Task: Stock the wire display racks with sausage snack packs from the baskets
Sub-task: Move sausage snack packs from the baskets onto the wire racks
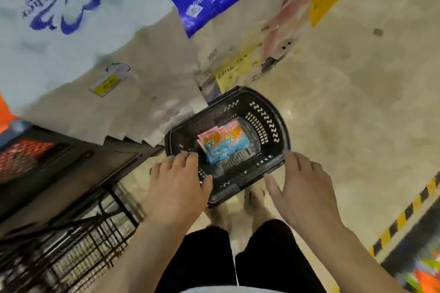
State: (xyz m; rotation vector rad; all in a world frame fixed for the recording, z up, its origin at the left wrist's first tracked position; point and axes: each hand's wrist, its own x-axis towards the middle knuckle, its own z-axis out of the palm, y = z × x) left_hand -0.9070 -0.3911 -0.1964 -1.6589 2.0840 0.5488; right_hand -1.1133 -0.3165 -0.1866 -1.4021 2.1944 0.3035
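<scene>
Floor: basket (269,112) stands beside wire rack (95,240).
Packs: snack packs (223,145) lie inside, between your left hand (176,188) and right hand (302,192).
Hands: both spread; left touches rim, right just beside it.

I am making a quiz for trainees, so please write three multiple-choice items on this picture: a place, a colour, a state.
1. Where do the snack packs lie? A in the basket; B in a cardboard box; C on a chair.
2. Which colour is the basket? A red; B white; C black.
3. How is the right hand? A fist; B open, empty; C pinching a pack.
Key: A, packs lie on its floor; C, its walls are black; B, it is spread and holds nothing.
</scene>
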